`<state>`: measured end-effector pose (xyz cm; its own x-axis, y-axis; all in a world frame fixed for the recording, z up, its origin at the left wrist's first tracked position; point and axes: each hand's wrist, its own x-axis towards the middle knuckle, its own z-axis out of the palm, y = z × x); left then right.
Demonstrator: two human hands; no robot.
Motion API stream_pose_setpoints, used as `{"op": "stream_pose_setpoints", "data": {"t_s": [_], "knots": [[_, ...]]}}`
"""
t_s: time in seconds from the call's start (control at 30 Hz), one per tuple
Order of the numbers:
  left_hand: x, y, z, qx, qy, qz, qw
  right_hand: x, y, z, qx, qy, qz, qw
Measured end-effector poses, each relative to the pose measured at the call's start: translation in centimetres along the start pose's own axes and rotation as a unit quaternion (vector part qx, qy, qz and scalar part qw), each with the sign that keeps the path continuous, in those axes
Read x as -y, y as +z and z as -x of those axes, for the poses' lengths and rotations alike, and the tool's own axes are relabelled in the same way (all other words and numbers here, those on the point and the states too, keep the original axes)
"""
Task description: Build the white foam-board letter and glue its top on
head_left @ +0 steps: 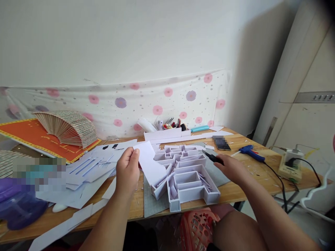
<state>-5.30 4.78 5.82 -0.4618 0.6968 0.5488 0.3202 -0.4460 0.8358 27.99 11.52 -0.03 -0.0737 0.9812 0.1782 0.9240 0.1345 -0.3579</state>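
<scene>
In my left hand (128,169), a flat white piece of board (150,162) is pinched between thumb and fingers by its upper left edge. It leans in front of a white board model (190,197) made of several open, walled compartments. Some compartments hold thin white scraps. The model rests on a grey cutting mat (154,205). My right hand (231,169) is closed around a slim black craft knife (213,157), its tip pointing left and away from me at the model's back right. The blade itself is too small to make out clearly.
A blue glue gun (251,152) with a black cord lies right, near a power strip (290,169) and a phone (222,143). White board sheets (89,167) and a folding fan (68,129) cover the left. A tool box (163,135) stands behind; a red plastic basket (196,226) is below.
</scene>
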Motion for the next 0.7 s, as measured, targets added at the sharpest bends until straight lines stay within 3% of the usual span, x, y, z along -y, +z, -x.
{"op": "stream_pose_setpoints", "data": {"t_s": [0.1,0.2,0.27,0.33,0.4,0.43,0.47,0.53,0.7], "knots": [[1.3,0.2,1.5,0.041,-0.043,0.026,0.998,-4.3,1.5,-1.6,0.054,0.076,0.085,0.992],[1.6,0.9,2.5,0.066,-0.063,0.032,0.995,-4.7,1.9,-1.8,0.056,0.096,0.101,0.989],[1.2,1.6,3.1,0.075,-0.057,0.010,0.996,-2.2,1.4,-1.2,0.007,0.070,0.051,0.996],[0.6,2.4,3.6,0.081,-0.038,-0.028,0.996,2.2,0.7,0.1,-0.079,-0.001,-0.135,0.988],[-0.1,3.2,4.1,0.090,-0.010,-0.063,0.994,7.2,0.3,1.9,-0.040,-0.083,-0.401,0.912],[-0.4,3.5,4.3,0.097,0.006,-0.076,0.992,9.6,0.4,2.8,0.003,-0.111,-0.482,0.869],[-0.6,3.8,4.5,0.102,0.022,-0.086,0.991,11.6,0.6,3.5,0.030,-0.130,-0.515,0.847],[-0.9,4.2,5.0,0.110,0.045,-0.098,0.988,14.3,1.3,4.6,0.009,-0.153,-0.511,0.846],[-0.8,4.6,6.0,0.101,0.004,-0.099,0.990,15.6,3.4,4.9,-0.044,-0.152,-0.481,0.862]]}}
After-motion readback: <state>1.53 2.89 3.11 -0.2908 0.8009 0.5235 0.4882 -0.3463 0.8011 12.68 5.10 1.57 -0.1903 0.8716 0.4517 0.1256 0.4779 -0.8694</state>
